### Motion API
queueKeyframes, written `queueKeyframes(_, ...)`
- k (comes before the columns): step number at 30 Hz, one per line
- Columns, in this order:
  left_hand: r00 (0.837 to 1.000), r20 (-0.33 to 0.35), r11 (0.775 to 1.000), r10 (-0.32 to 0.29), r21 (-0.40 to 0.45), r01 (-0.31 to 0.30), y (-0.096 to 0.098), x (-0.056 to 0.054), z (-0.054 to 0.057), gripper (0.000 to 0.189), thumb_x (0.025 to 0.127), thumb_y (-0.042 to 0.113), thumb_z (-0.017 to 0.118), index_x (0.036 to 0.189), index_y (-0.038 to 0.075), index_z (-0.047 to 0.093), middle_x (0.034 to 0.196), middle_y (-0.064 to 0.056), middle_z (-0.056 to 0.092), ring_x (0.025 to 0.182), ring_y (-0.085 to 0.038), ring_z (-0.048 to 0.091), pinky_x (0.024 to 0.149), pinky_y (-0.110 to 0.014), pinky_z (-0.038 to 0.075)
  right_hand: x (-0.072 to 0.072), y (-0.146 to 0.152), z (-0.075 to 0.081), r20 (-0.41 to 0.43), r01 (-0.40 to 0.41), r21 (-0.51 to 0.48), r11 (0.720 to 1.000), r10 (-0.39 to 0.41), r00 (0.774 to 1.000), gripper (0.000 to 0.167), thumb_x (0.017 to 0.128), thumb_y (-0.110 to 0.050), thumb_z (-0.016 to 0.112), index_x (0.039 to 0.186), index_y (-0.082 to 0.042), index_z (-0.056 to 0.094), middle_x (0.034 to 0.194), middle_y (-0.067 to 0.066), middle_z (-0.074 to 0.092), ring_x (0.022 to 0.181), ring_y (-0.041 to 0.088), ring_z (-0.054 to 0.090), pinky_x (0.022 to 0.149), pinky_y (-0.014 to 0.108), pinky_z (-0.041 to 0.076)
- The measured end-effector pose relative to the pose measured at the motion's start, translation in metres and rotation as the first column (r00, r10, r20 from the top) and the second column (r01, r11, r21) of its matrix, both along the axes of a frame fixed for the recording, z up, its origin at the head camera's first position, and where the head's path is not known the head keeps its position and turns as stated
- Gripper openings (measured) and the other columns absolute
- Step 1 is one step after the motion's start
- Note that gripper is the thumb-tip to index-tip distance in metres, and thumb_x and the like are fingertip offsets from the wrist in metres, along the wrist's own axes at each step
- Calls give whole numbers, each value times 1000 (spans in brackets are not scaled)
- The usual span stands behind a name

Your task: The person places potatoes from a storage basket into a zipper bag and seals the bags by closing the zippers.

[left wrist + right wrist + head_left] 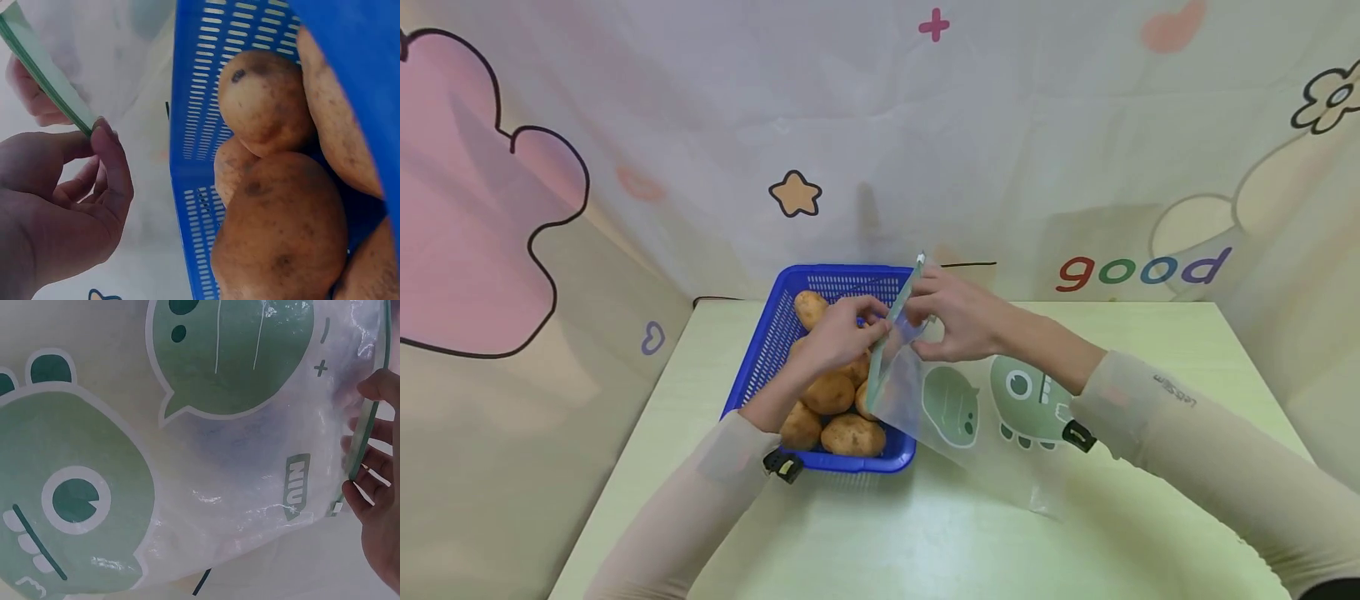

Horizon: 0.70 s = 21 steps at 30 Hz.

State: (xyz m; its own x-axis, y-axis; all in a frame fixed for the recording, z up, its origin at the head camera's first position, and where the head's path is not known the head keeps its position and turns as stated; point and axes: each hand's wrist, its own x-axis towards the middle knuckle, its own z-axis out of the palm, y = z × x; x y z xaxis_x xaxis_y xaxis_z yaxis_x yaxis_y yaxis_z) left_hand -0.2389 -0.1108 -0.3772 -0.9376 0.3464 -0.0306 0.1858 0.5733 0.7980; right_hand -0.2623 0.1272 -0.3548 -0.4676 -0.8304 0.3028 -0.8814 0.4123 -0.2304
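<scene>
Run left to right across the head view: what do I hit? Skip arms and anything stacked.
Pink cloud print → small outlined heart → blue basket → printed bag → "good" lettering → flower print

One bag, one basket, six-plus potatoes

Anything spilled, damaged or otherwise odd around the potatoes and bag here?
Only one small thing: in the left wrist view, a potato bears a dark spot that stands out from its paler skin; blemish or dirt, I can't tell. No spilled potatoes show outside the blue basket, and I see no tear in the bag.
</scene>
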Motion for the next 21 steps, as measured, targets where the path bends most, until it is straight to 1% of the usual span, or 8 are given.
queueKeyframes(4,1000,3,999,-3,43,3,5,-1,2,16,107,13,65,117,3,71,97,-11,69,79,-27,68,69,-45,65,8,8,0,-27,13,-58,998,-15,1000,20,86,-22,73,102,-10,72,114,8,65,113,30,52,93,44,50)
queueKeyframes(7,1000,21,998,3,68,-4,6,-1,5,15,107,12,64,117,3,71,97,-12,68,81,-30,69,75,-54,65,14,13,2,-13,101,-145,984,-104,995,27,90,-15,66,115,-6,70,126,11,64,121,33,53,100,49,51)
queueKeyframes(9,999,31,997,13,78,-16,6,-2,6,15,107,12,64,117,4,71,98,-12,67,84,-35,70,76,-55,64,16,13,3,53,205,-216,955,-198,979,28,95,-13,63,121,-3,68,123,11,66,117,31,57,99,48,53)
queueKeyframes(11,999,34,996,24,80,-27,6,-2,7,15,106,13,64,117,5,71,99,-12,68,85,-37,71,75,-53,65,17,12,3,165,327,-260,909,-292,942,27,101,-17,62,121,-2,67,112,10,70,105,28,63,90,46,56)
queueKeyframes(13,999,35,996,30,88,-33,7,-3,7,16,106,14,65,118,5,71,100,-11,69,85,-35,72,74,-51,65,18,8,2,301,434,-263,862,-354,886,30,105,-26,62,122,-1,65,100,10,71,90,26,65,78,42,57)
queueKeyframes(15,999,38,995,27,94,-31,10,-2,7,16,106,15,65,118,5,71,101,-11,70,83,-30,72,72,-47,66,18,3,0,442,513,-222,829,-383,811,37,107,-36,62,121,-2,63,91,10,70,78,25,65,68,39,56)
queueKeyframes(18,999,50,994,2,113,-8,15,0,5,17,107,15,65,119,4,70,103,-11,69,83,-24,72,69,-40,66,20,-4,-4,642,587,-147,796,-374,669,41,108,-40,61,121,-2,59,89,15,70,73,30,67,64,39,59)
queueKeyframes(21,999,46,993,-13,121,7,20,3,5,16,107,15,64,117,4,70,104,-11,69,84,-23,72,65,-34,65,23,-8,-7,777,632,-106,768,-332,534,32,108,-30,61,121,-2,53,87,17,70,71,31,68,65,39,62)
